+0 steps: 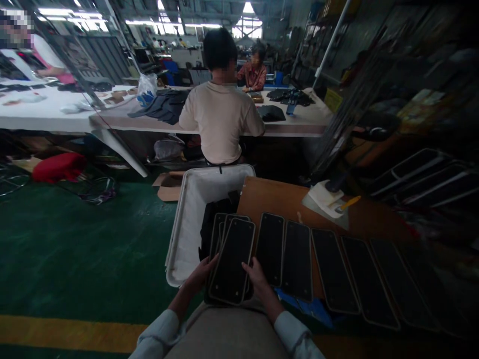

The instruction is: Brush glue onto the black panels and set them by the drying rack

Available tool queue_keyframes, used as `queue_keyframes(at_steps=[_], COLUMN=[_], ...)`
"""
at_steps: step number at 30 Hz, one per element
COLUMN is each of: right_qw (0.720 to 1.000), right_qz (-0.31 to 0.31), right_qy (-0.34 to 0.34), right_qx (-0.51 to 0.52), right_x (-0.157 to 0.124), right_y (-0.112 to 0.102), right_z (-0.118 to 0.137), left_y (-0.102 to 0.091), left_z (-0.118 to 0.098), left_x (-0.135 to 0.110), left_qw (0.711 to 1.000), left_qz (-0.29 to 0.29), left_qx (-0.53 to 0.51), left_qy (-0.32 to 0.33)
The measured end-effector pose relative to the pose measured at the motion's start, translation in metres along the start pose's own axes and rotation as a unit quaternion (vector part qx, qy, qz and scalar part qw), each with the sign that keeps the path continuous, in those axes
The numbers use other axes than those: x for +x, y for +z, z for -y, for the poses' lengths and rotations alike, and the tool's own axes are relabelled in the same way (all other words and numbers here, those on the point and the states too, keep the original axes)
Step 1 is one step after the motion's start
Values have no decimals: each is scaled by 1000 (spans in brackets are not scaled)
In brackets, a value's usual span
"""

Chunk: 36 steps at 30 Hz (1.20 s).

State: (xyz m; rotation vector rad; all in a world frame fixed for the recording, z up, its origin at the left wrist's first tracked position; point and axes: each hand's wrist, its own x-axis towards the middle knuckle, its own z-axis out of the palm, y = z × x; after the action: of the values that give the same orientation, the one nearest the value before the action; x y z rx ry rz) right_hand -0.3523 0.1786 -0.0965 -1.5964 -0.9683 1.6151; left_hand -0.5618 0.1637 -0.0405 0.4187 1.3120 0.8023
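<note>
I hold a small stack of flat black pieces with pale edging (232, 259) over my lap. My left hand (198, 276) grips the stack's lower left edge, fingers curled under it. On the lower right side, my right hand (258, 279) has its thumb on top of the stack. A row of several similar black pieces (329, 269) lies side by side on the wooden board (284, 199) to my right. A white tub (187, 219) with dark material in it stands just beyond the stack.
A person in a beige shirt (220, 119) sits with their back to me at a long white table (112, 119) strewn with dark pieces; another person sits across it. A white pad with a yellow-handled tool (337, 202) rests on the board. Green floor lies left, racks right.
</note>
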Motion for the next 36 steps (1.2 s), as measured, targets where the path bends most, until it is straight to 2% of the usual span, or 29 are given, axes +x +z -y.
queue_keyframes(at_steps=[3, 7, 11, 13, 21, 26, 31, 36], right_qw=[998, 985, 945, 929, 968, 989, 993, 985], right_qz=[-44, -128, -197, -215, -182, -143, -87, -54], right_qy=[-3, -23, -89, -117, -72, -19, 22, 35], right_qx=[-40, -115, -247, -277, -156, -43, 82, 161], right_x=[-2, -6, -13, -15, -2, 7, 4, 1], right_y=[3, 12, 21, 23, 20, 17, 18, 18], right_z=[-1, 6, 13, 15, 10, 2, -3, 1], left_y=[-1, 1, -2, -5, -8, -14, -14, -13], left_z=[-4, -6, -3, 0, -5, -4, -2, -9], left_x=[3, 8, 17, 23, 31, 43, 55, 57], left_qw=[1000, 999, 1000, 1000, 999, 998, 999, 999], left_qz=[3, 19, 17, 20, 14, 43, 20, 25], left_qx=[5, 26, 17, 8, 10, 7, 34, 20], left_qy=[-21, -15, -3, 1, -32, -44, -22, -43])
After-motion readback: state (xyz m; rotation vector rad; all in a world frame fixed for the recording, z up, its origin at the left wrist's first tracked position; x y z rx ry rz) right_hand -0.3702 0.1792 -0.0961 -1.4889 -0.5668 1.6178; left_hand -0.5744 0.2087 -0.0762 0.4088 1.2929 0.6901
